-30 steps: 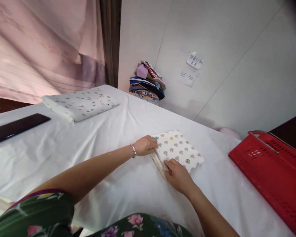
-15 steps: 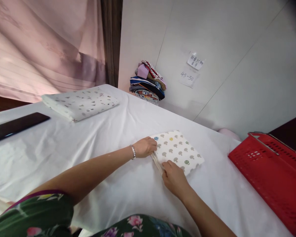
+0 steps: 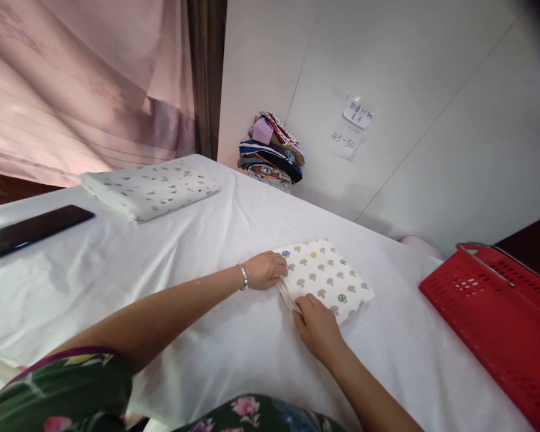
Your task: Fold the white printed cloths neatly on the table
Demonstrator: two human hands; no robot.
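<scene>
A folded white cloth (image 3: 326,277) printed with grey, blue, yellow and green mushrooms lies on the white-covered table in front of me. My left hand (image 3: 266,270), with a silver bracelet at the wrist, is closed on the cloth's left corner. Lower down the same layered edge, my right hand (image 3: 315,324) grips the near corner, thumb and fingers pinched over the fold. Between the two hands the stacked layers of the edge show. The undersides of both hands' fingers are hidden.
Farther left lies a larger folded white cloth (image 3: 150,189) with small dark prints. A black phone-like slab (image 3: 36,228) rests at the left edge. Folded clothes (image 3: 272,150) are piled beyond the far edge, by the wall. At right stands a red plastic basket (image 3: 490,324) with metal handles.
The view has shifted very slightly. Both hands stay on the same edge of the mushroom cloth, with almost no movement; my right fingers sit marginally differently at the corner.
</scene>
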